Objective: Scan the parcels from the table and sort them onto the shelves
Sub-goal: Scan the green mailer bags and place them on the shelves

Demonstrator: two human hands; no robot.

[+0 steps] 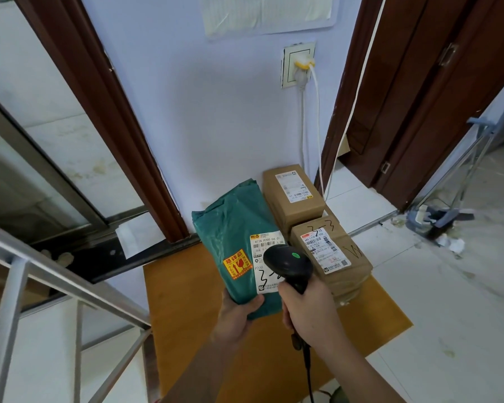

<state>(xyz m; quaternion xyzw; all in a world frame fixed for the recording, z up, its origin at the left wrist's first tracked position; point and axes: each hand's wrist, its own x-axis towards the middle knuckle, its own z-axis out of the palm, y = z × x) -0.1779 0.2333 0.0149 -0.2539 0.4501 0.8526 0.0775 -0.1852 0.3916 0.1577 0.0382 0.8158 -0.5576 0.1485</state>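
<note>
My left hand (237,314) grips the near end of a green plastic parcel (232,231) and holds it tilted above the wooden table (192,301). The parcel carries a white shipping label (266,242) and an orange fragile sticker (237,264). My right hand (309,311) grips the handle of a black barcode scanner (288,263), whose head lies over the label with a green light lit. To the right, two brown cardboard boxes rest on the table: one near (332,257), one farther back (293,194).
A metal shelf frame (41,286) stands at the lower left. The blue wall (216,112) behind the table has a socket (298,65) with white cables hanging down. A dark wooden door (437,97) and tiled floor (448,301) with debris lie to the right.
</note>
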